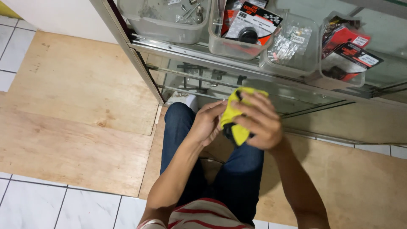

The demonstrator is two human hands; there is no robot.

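I'm mid-wipe: my right hand (pixel 259 121) has its fingers closed around a yellow cloth (pixel 235 113), my left hand (pixel 207 123) grips the dark part inside, held above my knees before the glass cabinet's (pixel 203 80) lower edge. Turning it seems next.

red-black packages (pixel 345 44) in clear shelf tubs (pixel 237 46).

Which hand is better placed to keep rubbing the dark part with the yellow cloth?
Probably the right hand. Its fingers lie spread over the yellow cloth, pressing it around the dark part. The left hand grips from the side, so it looks better suited to steadying.
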